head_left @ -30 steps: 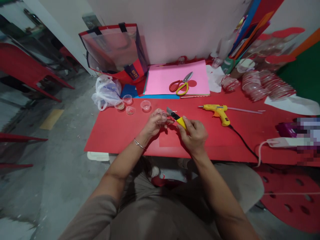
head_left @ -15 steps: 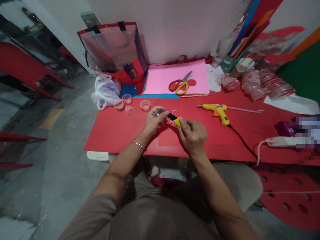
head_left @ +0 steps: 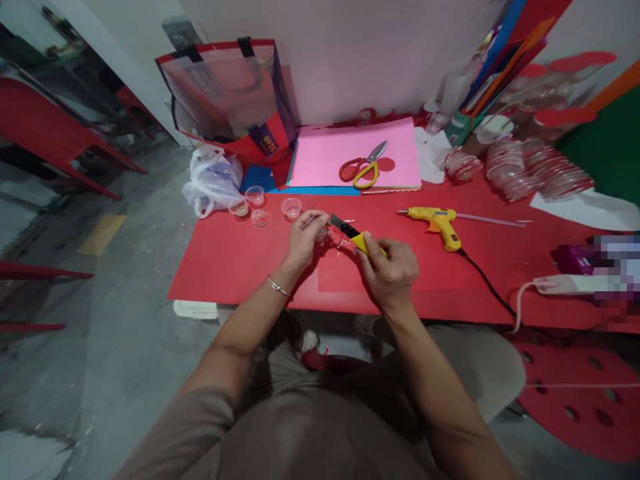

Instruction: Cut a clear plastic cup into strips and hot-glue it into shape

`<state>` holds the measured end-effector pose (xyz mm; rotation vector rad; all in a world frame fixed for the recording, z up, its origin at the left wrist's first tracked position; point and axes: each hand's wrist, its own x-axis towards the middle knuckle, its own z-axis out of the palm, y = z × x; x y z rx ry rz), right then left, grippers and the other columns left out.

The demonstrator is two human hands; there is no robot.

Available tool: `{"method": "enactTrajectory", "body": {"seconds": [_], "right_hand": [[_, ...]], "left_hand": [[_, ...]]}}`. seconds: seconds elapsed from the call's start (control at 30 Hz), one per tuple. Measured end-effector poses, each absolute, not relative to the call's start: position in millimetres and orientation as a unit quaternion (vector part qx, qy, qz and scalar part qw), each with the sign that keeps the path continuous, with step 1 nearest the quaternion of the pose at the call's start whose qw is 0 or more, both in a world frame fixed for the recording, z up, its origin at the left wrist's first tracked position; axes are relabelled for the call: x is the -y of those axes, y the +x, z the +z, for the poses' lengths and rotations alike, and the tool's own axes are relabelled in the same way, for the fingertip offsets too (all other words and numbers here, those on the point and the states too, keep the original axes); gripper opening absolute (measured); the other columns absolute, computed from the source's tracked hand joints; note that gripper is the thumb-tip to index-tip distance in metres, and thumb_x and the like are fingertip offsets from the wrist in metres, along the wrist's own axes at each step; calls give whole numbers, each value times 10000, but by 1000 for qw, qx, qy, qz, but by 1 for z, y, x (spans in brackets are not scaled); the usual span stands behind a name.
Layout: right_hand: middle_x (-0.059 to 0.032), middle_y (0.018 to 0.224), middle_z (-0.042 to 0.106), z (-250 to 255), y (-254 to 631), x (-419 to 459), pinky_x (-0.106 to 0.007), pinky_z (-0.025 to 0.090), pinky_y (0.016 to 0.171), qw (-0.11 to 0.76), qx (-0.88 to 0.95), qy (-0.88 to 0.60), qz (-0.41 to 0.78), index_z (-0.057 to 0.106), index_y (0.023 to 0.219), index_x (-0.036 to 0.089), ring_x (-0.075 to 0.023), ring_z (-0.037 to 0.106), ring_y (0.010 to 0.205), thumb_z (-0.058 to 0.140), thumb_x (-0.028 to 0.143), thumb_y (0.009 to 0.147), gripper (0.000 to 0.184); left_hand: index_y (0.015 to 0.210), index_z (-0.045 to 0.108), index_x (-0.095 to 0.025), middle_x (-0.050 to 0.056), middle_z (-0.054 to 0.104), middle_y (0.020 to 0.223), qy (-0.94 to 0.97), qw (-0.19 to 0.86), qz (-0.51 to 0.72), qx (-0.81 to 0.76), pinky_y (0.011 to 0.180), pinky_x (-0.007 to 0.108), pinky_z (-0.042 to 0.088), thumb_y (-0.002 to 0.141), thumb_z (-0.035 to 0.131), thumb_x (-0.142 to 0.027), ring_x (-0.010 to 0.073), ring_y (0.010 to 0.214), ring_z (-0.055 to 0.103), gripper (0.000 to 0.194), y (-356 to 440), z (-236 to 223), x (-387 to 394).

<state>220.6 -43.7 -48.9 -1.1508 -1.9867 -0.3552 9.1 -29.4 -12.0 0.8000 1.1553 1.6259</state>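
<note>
My left hand pinches a small clear plastic cup, partly hidden by the fingers. In my right hand is a yellow and black utility knife, its blade pointing up and left, close to the cup but apart from it. Thin pale plastic shavings lie on the red table under the blade. Several more clear cups, among them one upright cup, stand to the left of my left hand.
Scissors lie on pink paper at the back. A yellow glue gun with a cord rests at right. Stacked clear lids fill the back right corner. A plastic bag and a tote bag stand at back left.
The knife blade has come away from the cup, shifting slightly right. My left hand has turned the cup a little, so more of it shows below the fingers.
</note>
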Motion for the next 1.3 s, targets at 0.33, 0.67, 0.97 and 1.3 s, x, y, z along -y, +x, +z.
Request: {"method": "enactTrajectory", "body": {"seconds": [0.33, 0.67, 0.97, 1.3], "right_hand": [[-81, 1038, 742, -46, 219, 44, -323, 376, 776, 399, 784, -451, -152, 698, 1389, 299, -190, 575, 878, 723, 406, 987, 417], [-96, 1081, 727, -52, 220, 43, -336, 380, 802, 383, 795, -459, -107, 667, 1427, 304, -203, 573, 925, 694, 408, 1000, 440], [-91, 1093, 719, -50, 220, 43, -342, 371, 808, 387, 791, -462, -101, 646, 1458, 335, -208, 567, 935, 683, 402, 1008, 456], [-80, 1069, 742, -49, 220, 43, -340, 351, 781, 391, 789, -455, -130, 670, 1413, 309, -196, 567, 901, 706, 423, 1001, 429]], "left_hand": [[859, 772, -179, -15, 659, 669, 344, 465, 672, -462, 569, 208, 448, 795, 856, -467, 74, 555, 566, 307, 9, -12, 29], [831, 744, -188, -30, 640, 633, 345, 459, 658, -487, 532, 208, 425, 714, 871, -403, 79, 530, 540, 276, 9, -10, 29], [852, 752, -178, -48, 544, 585, 346, 473, 652, -481, 492, 202, 359, 732, 869, -344, 56, 479, 450, 236, 8, -13, 30], [845, 752, -186, -57, 515, 583, 355, 459, 661, -475, 473, 198, 329, 741, 880, -306, 45, 471, 396, 204, 10, -12, 31]]}}
